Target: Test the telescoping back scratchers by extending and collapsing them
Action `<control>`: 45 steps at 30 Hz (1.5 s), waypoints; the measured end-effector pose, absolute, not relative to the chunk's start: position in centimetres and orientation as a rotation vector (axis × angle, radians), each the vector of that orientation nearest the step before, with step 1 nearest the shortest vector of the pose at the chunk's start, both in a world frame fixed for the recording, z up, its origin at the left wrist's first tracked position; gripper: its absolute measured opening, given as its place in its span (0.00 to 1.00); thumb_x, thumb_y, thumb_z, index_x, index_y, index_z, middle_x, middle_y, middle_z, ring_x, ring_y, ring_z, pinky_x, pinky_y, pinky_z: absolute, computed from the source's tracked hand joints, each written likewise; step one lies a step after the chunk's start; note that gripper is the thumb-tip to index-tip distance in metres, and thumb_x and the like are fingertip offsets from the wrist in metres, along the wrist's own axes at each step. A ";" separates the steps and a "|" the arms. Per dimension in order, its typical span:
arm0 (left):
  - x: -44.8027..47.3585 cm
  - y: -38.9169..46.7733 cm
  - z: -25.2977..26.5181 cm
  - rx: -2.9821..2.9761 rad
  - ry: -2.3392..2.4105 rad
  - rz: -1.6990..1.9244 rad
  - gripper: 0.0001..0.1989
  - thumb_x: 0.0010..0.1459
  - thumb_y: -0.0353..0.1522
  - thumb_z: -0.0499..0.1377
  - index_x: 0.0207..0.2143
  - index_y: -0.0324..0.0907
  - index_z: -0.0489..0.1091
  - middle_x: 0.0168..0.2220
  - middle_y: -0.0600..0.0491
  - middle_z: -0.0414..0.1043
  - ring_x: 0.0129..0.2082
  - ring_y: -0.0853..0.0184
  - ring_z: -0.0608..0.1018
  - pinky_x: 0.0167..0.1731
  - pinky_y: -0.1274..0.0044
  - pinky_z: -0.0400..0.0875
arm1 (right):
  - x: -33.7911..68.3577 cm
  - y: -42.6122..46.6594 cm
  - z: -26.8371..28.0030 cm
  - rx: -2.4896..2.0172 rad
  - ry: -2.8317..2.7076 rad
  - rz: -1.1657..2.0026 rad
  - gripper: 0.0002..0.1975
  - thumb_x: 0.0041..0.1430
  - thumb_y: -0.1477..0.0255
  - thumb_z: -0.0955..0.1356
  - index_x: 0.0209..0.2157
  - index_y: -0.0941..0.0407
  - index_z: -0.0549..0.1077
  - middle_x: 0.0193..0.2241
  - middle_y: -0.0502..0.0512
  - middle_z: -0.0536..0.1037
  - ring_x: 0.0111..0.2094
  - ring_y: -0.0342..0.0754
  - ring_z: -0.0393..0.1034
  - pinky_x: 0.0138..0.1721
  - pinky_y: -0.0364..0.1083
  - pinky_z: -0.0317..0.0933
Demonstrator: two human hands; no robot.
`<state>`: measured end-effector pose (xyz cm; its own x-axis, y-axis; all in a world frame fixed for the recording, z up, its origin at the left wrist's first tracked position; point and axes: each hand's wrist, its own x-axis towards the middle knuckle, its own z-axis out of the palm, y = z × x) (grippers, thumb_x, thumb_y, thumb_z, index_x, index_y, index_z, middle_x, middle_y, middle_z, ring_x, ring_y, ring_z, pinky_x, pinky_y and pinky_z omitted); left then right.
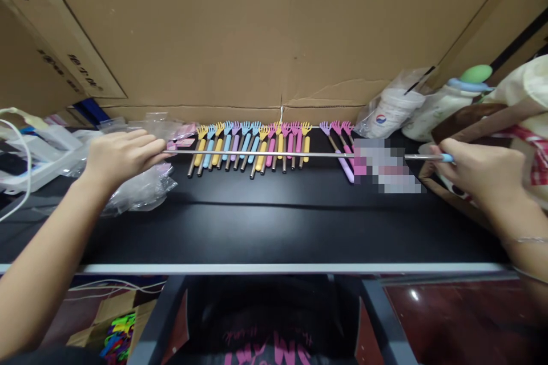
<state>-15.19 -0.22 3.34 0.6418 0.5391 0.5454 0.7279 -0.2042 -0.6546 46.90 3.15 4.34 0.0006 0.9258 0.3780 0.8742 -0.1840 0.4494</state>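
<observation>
A long, thin back scratcher (321, 155), its telescopic metal rod drawn out, stretches level above the black table between my two hands. My left hand (126, 154) is closed around its left end, so the claw there is hidden. On the other side, my right hand (488, 174) grips the light-blue handle end (447, 158). Behind the rod lies a row of short back scratchers (234, 145) in yellow, blue, purple and pink, claws toward the cardboard. A smaller group with a purple-handled back scratcher (345, 168) lies further right, partly covered by a blurred patch.
Clear plastic bags (143, 191) lie by my left forearm, beside a white plastic tray (43, 168). A lidded cup (391, 111) in a bag and a pale bottle (454, 105) stand at back right. Cardboard (257, 28) walls the back. Below is a box of colourful pieces (120, 333).
</observation>
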 end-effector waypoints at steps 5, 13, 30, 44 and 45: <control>-16.4 0.1 2.8 -1.875 -1.044 -0.203 0.25 0.68 0.43 0.43 0.23 0.42 0.65 0.21 0.56 0.65 0.26 0.70 0.66 0.21 0.80 0.49 | 47.6 3.4 3.6 2.135 1.939 0.935 0.14 0.58 0.61 0.63 0.26 0.57 0.68 0.22 0.58 0.71 0.22 0.42 0.50 0.24 0.44 0.39; -15.7 0.0 1.9 -1.993 -1.261 -0.091 0.24 0.67 0.45 0.42 0.27 0.43 0.69 0.24 0.54 0.70 0.29 0.68 0.69 0.23 0.78 0.50 | 48.2 3.4 1.7 2.095 2.050 1.101 0.16 0.59 0.60 0.58 0.23 0.55 0.63 0.18 0.55 0.67 0.20 0.43 0.50 0.23 0.43 0.36; -15.1 -0.8 2.5 -1.956 -1.173 -0.284 0.19 0.67 0.42 0.47 0.24 0.43 0.62 0.21 0.57 0.64 0.24 0.70 0.64 0.21 0.79 0.50 | 46.6 1.6 2.3 2.328 2.253 0.921 0.18 0.51 0.56 0.61 0.18 0.53 0.55 0.16 0.57 0.65 0.21 0.45 0.54 0.24 0.45 0.40; 1.8 -2.3 1.6 -2.290 -0.997 -0.481 0.22 0.68 0.39 0.46 0.25 0.40 0.68 0.19 0.54 0.68 0.20 0.70 0.68 0.20 0.77 0.46 | 32.8 -1.1 1.8 1.785 2.635 1.043 0.20 0.64 0.61 0.56 0.26 0.54 0.71 0.17 0.51 0.71 0.17 0.43 0.58 0.23 0.43 0.34; 2.1 -2.4 1.6 -2.283 -1.010 -0.491 0.22 0.68 0.39 0.46 0.24 0.40 0.67 0.19 0.54 0.68 0.19 0.70 0.67 0.20 0.77 0.45 | 32.5 -1.2 1.9 1.795 2.623 1.043 0.20 0.64 0.61 0.56 0.26 0.54 0.71 0.17 0.51 0.71 0.17 0.43 0.58 0.23 0.43 0.34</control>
<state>2.10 -2.40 1.61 0.6439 0.5420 0.5399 0.7594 -0.5389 -0.3647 32.50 -1.16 1.92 -0.4097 0.7695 0.4899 0.8958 0.2378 0.3756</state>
